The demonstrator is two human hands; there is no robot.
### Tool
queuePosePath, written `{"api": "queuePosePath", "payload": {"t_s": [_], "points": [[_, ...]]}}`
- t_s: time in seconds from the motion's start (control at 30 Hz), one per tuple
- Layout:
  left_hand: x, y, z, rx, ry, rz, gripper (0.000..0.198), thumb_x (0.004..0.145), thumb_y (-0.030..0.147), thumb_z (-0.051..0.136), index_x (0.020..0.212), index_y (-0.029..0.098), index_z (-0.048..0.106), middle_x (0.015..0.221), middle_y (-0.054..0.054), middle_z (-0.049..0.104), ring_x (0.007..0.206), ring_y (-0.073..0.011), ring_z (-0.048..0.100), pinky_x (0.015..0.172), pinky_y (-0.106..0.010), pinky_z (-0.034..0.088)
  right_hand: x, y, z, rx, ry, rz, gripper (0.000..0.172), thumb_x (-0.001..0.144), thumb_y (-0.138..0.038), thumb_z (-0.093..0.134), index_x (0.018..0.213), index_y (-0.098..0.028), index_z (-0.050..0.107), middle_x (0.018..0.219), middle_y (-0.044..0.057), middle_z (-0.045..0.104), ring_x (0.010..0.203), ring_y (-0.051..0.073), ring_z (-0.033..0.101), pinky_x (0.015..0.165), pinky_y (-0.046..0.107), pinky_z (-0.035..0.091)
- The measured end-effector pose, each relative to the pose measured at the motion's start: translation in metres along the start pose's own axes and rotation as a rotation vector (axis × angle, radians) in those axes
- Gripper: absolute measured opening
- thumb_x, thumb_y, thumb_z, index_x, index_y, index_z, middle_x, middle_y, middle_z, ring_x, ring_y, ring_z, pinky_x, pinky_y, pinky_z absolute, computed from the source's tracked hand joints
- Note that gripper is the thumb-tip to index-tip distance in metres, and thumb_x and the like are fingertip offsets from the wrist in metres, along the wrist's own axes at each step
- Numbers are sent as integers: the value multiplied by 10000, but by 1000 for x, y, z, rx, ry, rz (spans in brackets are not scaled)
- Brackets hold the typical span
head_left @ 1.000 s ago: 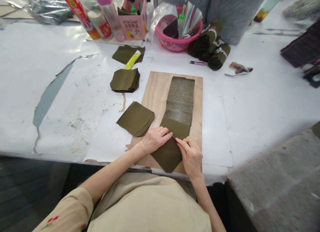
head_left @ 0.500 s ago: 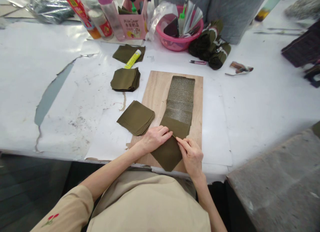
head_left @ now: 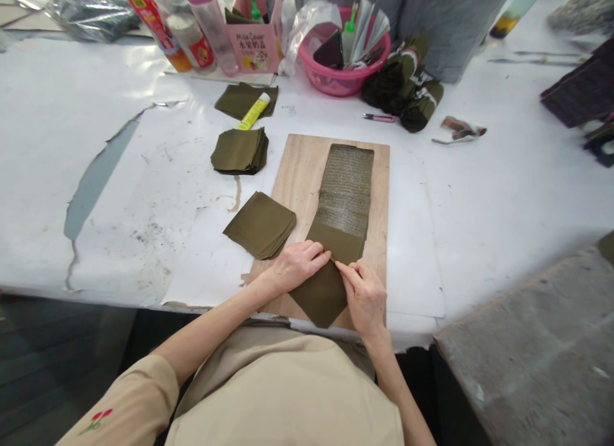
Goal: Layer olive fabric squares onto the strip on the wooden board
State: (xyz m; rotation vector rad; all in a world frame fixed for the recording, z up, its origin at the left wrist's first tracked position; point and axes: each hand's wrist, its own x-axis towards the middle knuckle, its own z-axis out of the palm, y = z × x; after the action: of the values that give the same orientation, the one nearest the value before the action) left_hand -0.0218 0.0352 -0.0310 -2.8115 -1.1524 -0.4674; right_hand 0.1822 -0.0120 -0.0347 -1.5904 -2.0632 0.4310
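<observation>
An olive-green fabric piece (head_left: 320, 295) lies with a corner toward me near the front of a wooden board (head_left: 300, 167). My left hand (head_left: 300, 265) presses its upper edge with thumb and fingers together. My right hand (head_left: 365, 297) pinches that same edge on the right, where it looks folded in a narrow strip. Just beyond my fingers, a column of overlapping olive pieces (head_left: 346, 177) runs up the board, its upper part whitish and streaked. Left of the board, partly over its edge, sits a stack of olive fabric pieces (head_left: 261, 225). My fingers hide part of the fold.
Two more fabric stacks (head_left: 240, 150) lie farther left, the rear one under a yellow glue stick (head_left: 254, 111). Behind stand a pink basin (head_left: 343, 81), a pink box (head_left: 254, 46) and bottles. Thread snips (head_left: 378, 118) lie near dark green bundles (head_left: 417, 107).
My right hand has shifted slightly left along the folded edge, closer to my left fingertips. My left hand stays on the fabric. The whole view has moved a little.
</observation>
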Motion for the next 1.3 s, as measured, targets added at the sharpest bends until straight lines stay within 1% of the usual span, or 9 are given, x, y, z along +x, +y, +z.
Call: {"api": "queuePosePath", "payload": {"t_s": [0.17,0.3,0.4,0.47,0.7,0.93,1.1,1.2,1.3], "points": [[-4,2,-4,16,-72,14,256,1009,159,380,1196,138,554,968,-72,608,880,-157,596,775,-275,511,0,0,1,-28,11,-17,270,977,-215,485,1117,-247,713,889,38,620,837,137,570,777,252,458],[-5,6,-11,28,-129,17,306,1005,162,397,1297,151,487,1015,-77,604,899,-170,593,791,-291,515,0,-1,0,-46,18,-23,272,972,-201,489,1116,-247,714,889,40,622,832,137,572,771,248,457],[-6,9,-14,47,-190,8,334,1001,166,410,1329,146,465,1053,-88,598,934,-187,589,809,-306,515,0,-1,0,-55,0,-18,270,969,-204,494,1126,-251,710,895,39,619,829,138,567,762,247,453],[-6,9,-14,51,-209,6,345,999,167,413,1340,139,456,1076,-97,593,961,-195,586,826,-317,515,0,-1,1,-67,-4,-19,269,967,-201,499,1127,-252,709,896,38,617,822,138,563,755,248,449],[-9,8,-12,41,-239,-6,376,996,158,411,1371,144,430,1140,-104,579,1014,-208,576,863,-331,507,-1,-1,1,-116,5,-51,279,964,-190,502,1150,-252,701,879,36,612,801,141,554,736,251,438],[-9,7,-16,14,-253,-25,368,994,157,411,1361,135,437,1154,-108,576,1039,-204,568,890,-336,507,-1,0,2,-138,-19,-46,293,953,-177,522,1176,-267,690,888,31,599,806,139,547,745,247,432],[-9,6,-15,-26,-259,-46,378,993,152,409,1370,129,422,1168,-107,573,1066,-206,562,920,-340,505,-2,0,3,-161,-27,-42,311,958,-176,509,1197,-280,678,872,30,581,800,144,533,735,251,430],[-11,5,-13,-38,-234,-47,378,999,151,387,1376,136,416,1162,-103,575,1054,-200,565,913,-336,507,-2,0,3,-164,-28,-44,315,961,-180,500,1202,-281,676,864,31,573,793,146,525,726,254,427],[-13,2,-12,-53,-189,-17,369,1004,151,373,1370,138,423,1142,-94,579,1031,-194,569,891,-318,508,-1,0,3,-156,-20,-43,311,958,-177,507,1191,-285,682,860,30,571,790,144,525,726,253,424]]}}
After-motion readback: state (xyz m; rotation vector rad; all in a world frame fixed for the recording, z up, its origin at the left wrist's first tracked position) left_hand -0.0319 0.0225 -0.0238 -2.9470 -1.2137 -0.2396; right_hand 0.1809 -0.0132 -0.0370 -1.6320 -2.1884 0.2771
